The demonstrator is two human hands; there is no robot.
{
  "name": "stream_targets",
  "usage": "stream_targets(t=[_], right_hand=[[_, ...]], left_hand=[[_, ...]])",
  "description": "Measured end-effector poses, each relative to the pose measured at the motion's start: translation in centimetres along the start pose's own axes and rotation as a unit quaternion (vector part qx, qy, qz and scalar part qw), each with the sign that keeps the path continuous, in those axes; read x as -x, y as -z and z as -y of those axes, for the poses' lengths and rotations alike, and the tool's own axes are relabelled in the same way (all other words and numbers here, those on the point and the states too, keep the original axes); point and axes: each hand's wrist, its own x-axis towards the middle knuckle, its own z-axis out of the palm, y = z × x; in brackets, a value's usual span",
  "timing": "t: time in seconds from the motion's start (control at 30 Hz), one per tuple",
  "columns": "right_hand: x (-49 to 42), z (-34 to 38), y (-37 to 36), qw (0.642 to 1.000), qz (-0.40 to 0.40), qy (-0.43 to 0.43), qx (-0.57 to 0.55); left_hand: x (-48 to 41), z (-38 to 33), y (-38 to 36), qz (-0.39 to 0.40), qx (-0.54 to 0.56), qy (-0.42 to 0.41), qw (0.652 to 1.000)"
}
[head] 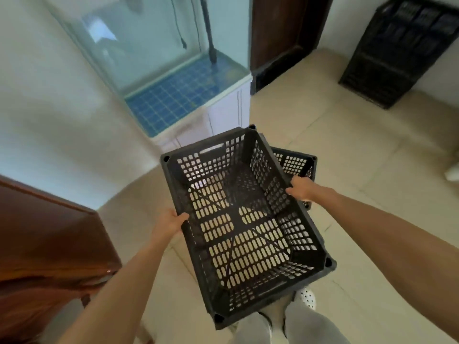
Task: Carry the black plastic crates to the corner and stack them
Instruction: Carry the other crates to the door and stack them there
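Empty black crate (234,215) tilted over second crate (297,154); crate stack (397,53) far right.

A single wide-angle camera on the person's head looks forward and steeply down, close above the floor (347,150), with the wall (49,95) at far left.

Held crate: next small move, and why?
Probably turn right and walk it toward the crate stack. The left hand and right hand grip the held crate by its rims, clear of the floor; the stack stands far right.
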Motion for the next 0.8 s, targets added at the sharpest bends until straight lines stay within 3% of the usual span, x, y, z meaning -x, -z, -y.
stream_targets(t=[0.23,0.37,0.57,0.8], right_hand=[[5.8,-14.2,2.8,0.995,-0.002,-0.081,-0.051],[8.4,-22.3,5.8,0.989,-0.002,-0.110,-0.102],[11.6,-33.4,10.9,0.983,-0.012,-0.112,-0.142],[12.5,-41.7,18.4,0.976,-0.069,-0.120,-0.171]], left_hand=[[4.0,-9.7,-9.4,0.042,-0.110,-0.121,0.986],[5.7,-17.2,-15.8,0.036,-0.174,-0.138,0.974],[8.0,-27.5,-24.2,0.025,-0.273,-0.197,0.941],[9.4,-38.7,-31.0,-0.003,-0.301,-0.258,0.918]])
